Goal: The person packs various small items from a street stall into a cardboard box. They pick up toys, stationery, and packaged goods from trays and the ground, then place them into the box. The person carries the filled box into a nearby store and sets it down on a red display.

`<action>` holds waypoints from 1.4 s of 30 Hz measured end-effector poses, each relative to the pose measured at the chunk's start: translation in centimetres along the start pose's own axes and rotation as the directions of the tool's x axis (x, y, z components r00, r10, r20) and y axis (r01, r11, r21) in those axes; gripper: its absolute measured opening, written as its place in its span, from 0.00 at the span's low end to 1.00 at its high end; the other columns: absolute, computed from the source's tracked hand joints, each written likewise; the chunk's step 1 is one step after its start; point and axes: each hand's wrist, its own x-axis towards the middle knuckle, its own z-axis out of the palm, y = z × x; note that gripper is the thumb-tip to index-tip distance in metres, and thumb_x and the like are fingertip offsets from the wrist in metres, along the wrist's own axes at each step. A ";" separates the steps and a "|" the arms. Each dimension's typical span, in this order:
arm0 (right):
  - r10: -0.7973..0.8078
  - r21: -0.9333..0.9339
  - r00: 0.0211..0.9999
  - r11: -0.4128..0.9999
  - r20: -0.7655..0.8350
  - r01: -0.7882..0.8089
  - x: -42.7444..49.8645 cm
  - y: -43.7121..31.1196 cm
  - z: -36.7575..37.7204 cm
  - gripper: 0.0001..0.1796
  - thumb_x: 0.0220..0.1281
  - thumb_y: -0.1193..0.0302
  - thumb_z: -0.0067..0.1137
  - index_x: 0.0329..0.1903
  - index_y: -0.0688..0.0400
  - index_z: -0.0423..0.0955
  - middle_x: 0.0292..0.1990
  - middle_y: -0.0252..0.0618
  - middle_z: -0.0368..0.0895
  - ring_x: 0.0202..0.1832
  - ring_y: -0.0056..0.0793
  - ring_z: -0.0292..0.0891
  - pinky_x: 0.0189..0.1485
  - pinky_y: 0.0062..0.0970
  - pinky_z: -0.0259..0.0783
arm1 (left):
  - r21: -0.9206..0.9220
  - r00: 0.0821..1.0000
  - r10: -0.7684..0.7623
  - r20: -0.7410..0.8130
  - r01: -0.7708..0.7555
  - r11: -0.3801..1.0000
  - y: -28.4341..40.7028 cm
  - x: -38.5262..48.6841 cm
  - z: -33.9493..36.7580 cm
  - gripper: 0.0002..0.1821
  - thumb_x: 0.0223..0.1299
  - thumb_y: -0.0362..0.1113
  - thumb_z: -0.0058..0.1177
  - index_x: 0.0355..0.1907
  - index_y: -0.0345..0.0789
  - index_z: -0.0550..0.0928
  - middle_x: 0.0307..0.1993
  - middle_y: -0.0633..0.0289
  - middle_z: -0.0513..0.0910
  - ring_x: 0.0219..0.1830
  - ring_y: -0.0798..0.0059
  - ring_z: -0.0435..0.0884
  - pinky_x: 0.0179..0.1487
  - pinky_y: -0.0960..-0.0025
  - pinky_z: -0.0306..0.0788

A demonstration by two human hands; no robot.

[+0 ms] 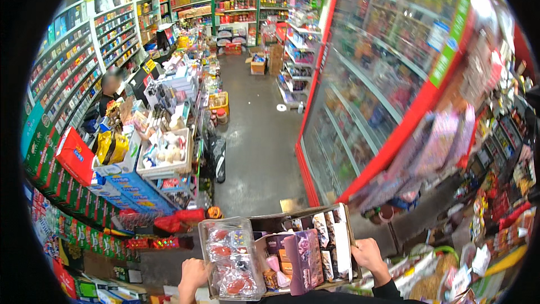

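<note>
Low in front of my body is an open cardboard box, gripped at its two ends. My left hand is closed on its left end, and my right hand holds the right end. Inside, on the left, lies a clear plastic pack with reddish items showing through. Beside it stands a purple printed carton, with small orange boxes and a pink-and-white item next to it. Several dark-and-white packets fill the right part. The box's underside is hidden.
A red-framed glass-door cabinet rises on the right of the grey aisle floor. Left stands a crowded counter with a white bin; a person is behind it. An open carton sits down the aisle. Hanging goods crowd the right.
</note>
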 end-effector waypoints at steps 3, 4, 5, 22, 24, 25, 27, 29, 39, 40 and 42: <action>0.099 -0.070 0.995 0.993 -0.012 -0.099 9.4 -1.5 -0.3 0.22 0.59 0.58 0.57 0.23 0.66 0.77 0.25 0.64 0.76 0.32 0.67 0.76 0.36 0.56 0.71 | -0.036 0.997 0.070 -0.040 -0.072 0.997 -0.8 11.2 -0.7 0.30 0.64 0.55 0.53 0.18 0.30 0.85 0.22 0.41 0.83 0.29 0.40 0.85 0.39 0.45 0.79; 0.066 -0.114 0.997 0.991 -0.048 -0.071 12.4 -2.1 -0.6 0.22 0.58 0.58 0.57 0.22 0.66 0.76 0.25 0.64 0.76 0.31 0.67 0.76 0.36 0.57 0.70 | -0.074 0.995 0.090 -0.038 -0.093 0.993 -1.1 15.6 -1.4 0.31 0.64 0.57 0.54 0.18 0.30 0.85 0.22 0.39 0.82 0.28 0.38 0.84 0.38 0.44 0.78; 0.076 -0.164 0.995 0.983 -0.067 -0.086 15.0 -2.6 -1.2 0.22 0.58 0.58 0.57 0.21 0.66 0.75 0.24 0.64 0.76 0.31 0.67 0.76 0.36 0.57 0.70 | -0.083 0.995 0.094 0.011 -0.093 0.992 -1.2 19.5 -2.2 0.32 0.63 0.58 0.55 0.18 0.30 0.84 0.21 0.38 0.81 0.28 0.37 0.83 0.37 0.43 0.77; 0.173 0.101 0.945 0.984 -0.277 -0.150 66.8 -6.8 -6.2 0.16 0.52 0.67 0.59 0.19 0.67 0.70 0.22 0.64 0.72 0.27 0.67 0.73 0.32 0.55 0.67 | 0.047 0.967 0.253 0.043 -0.255 0.966 2.0 80.1 -18.1 0.33 0.66 0.58 0.55 0.17 0.29 0.84 0.21 0.41 0.82 0.29 0.40 0.85 0.38 0.45 0.79; 0.099 0.082 0.960 0.993 -0.261 -0.080 74.0 -7.8 -7.4 0.16 0.53 0.66 0.59 0.19 0.67 0.70 0.22 0.63 0.73 0.28 0.67 0.73 0.32 0.56 0.68 | 0.063 0.984 0.177 0.039 -0.179 0.982 1.4 84.0 -19.9 0.33 0.66 0.58 0.55 0.17 0.28 0.84 0.21 0.40 0.82 0.28 0.40 0.84 0.38 0.46 0.78; 0.050 0.056 0.967 0.998 -0.251 -0.038 77.7 -8.3 -8.1 0.17 0.53 0.66 0.59 0.20 0.66 0.70 0.23 0.63 0.73 0.28 0.67 0.73 0.32 0.56 0.68 | 0.079 0.991 0.118 0.055 -0.123 0.989 1.4 85.9 -20.3 0.33 0.67 0.57 0.55 0.17 0.28 0.84 0.21 0.40 0.82 0.28 0.40 0.84 0.38 0.46 0.78; 0.074 0.055 0.982 0.996 -0.175 -0.065 85.5 -9.4 -9.0 0.19 0.56 0.63 0.59 0.20 0.66 0.70 0.24 0.63 0.74 0.31 0.67 0.75 0.33 0.56 0.68 | -0.046 0.998 0.065 -0.007 -0.066 0.997 0.9 90.2 -21.3 0.32 0.66 0.56 0.57 0.17 0.29 0.84 0.21 0.41 0.82 0.27 0.41 0.84 0.36 0.46 0.78; 0.040 0.019 0.988 0.999 -0.150 -0.038 93.1 -10.9 -9.2 0.19 0.57 0.63 0.59 0.21 0.66 0.71 0.24 0.63 0.75 0.31 0.66 0.75 0.33 0.56 0.68 | -0.032 0.999 0.045 -0.017 -0.046 0.998 0.0 95.5 -21.9 0.31 0.66 0.55 0.58 0.17 0.29 0.84 0.20 0.41 0.81 0.27 0.41 0.84 0.35 0.46 0.77; 0.036 -0.064 0.988 0.997 -0.150 -0.046 128.6 -20.4 -7.2 0.23 0.60 0.59 0.62 0.22 0.69 0.73 0.23 0.65 0.73 0.25 0.64 0.74 0.29 0.51 0.66 | -0.111 0.990 0.077 -0.122 -0.091 0.990 -6.5 130.6 -27.4 0.27 0.65 0.50 0.58 0.17 0.29 0.83 0.21 0.40 0.80 0.26 0.39 0.82 0.35 0.45 0.76; 0.072 -0.054 0.986 0.995 -0.153 -0.081 130.7 -21.2 -7.4 0.23 0.60 0.59 0.62 0.22 0.69 0.73 0.23 0.65 0.73 0.24 0.64 0.74 0.29 0.50 0.65 | -0.100 0.990 0.095 -0.105 -0.105 0.989 -7.0 133.9 -29.0 0.27 0.64 0.50 0.58 0.17 0.29 0.83 0.21 0.40 0.80 0.26 0.39 0.82 0.35 0.45 0.76; 0.077 0.036 0.982 0.997 -0.175 -0.071 135.4 -23.2 -7.4 0.23 0.62 0.60 0.61 0.23 0.69 0.73 0.23 0.64 0.73 0.23 0.63 0.73 0.27 0.49 0.64 | -0.029 0.989 0.135 -0.063 -0.137 0.990 -8.6 141.0 -32.3 0.27 0.65 0.50 0.59 0.18 0.28 0.83 0.21 0.40 0.81 0.27 0.38 0.82 0.36 0.44 0.76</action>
